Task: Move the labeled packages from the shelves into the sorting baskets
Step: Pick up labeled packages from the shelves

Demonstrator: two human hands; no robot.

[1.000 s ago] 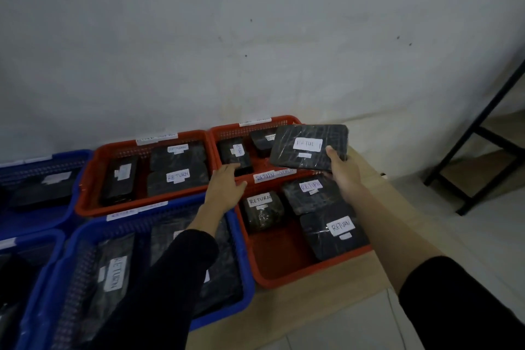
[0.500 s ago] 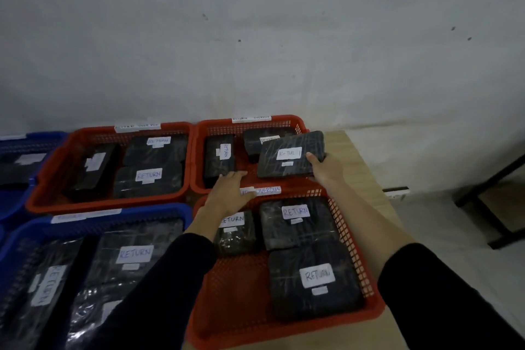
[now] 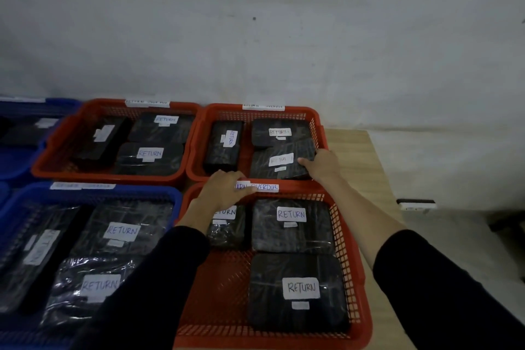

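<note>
right fingers [image 3: 305,162] still pinch package [image 3: 279,162] | now lowered into far basket [image 3: 318,125] | left fingers [image 3: 241,189] flat on rim

Light wooden table [image 3: 353,150] set against a pale wall, carrying plastic mesh baskets in two rows: far row, two red baskets [image 3: 196,119] side by side, a blue basket [image 3: 31,102] at left; near row, a red basket [image 3: 359,278] beside a blue basket [image 3: 93,192], rims touching.

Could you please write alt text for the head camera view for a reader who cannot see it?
The right hand lowers a black RETURN package into the far red basket, while the left hand rests on the near red basket. Neighbouring red and blue baskets hold similar packages.
</note>
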